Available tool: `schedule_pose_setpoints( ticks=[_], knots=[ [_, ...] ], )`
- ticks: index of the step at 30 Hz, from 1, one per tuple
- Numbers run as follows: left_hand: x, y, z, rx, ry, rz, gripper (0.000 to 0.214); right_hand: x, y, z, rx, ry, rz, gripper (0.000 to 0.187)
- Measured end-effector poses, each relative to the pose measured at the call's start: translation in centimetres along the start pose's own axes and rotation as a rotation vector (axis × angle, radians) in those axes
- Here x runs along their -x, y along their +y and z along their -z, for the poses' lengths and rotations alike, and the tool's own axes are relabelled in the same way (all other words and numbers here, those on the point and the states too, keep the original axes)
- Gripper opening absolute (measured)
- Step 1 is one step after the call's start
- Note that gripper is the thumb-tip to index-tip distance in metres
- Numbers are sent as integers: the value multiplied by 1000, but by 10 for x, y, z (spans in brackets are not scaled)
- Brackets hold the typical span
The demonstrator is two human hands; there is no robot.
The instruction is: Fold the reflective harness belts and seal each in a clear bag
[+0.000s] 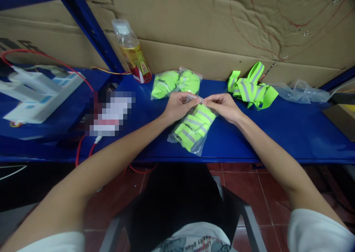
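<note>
Bagged reflective straps (pixel 194 130) lie on the blue shelf (pixel 277 133) straight ahead of you, long axis slanting from near-left to far-right. Your left hand (pixel 177 106) and right hand (pixel 223 106) both pinch the bag's far top edge, fingertips almost meeting.

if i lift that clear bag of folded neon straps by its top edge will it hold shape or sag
The clear bag would probably sag: its film looks thin and wrinkled. It likely weighs little, holding only folded fabric straps. The glossy plastic may be slippery, so both the left hand and right hand pinching its top edge seems sensible.
</note>
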State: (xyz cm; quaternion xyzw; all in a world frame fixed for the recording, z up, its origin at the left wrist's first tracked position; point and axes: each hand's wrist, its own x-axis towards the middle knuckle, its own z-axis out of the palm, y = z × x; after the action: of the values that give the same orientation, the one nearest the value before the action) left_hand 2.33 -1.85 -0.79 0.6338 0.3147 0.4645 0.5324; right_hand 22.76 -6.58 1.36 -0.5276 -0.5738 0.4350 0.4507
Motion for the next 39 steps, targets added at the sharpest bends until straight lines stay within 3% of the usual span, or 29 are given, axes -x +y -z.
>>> schedule_pose_setpoints(
  ticks=[3, 8, 20, 27, 39],
  knots=[
    [1, 0, -1, -12, -16, 0, 30, 0, 2, -1, -6, 5, 36, 41],
    [1, -2, -4, -16, 69, -7, 45, -1, 2, -2, -4, 10, 53, 41],
    [2, -2, -5, -19, 18, 22, 48, -1, 3, 2, -28, -75, 25, 40],
    [4, -2, -9, 18, 66, 89, 45, 0, -2, 3, 12, -77, 33, 42],
    [3, -2, -5, -94, -2, -29, 49, 2, -1, 4, 86, -144, 88, 48]
  ],
)
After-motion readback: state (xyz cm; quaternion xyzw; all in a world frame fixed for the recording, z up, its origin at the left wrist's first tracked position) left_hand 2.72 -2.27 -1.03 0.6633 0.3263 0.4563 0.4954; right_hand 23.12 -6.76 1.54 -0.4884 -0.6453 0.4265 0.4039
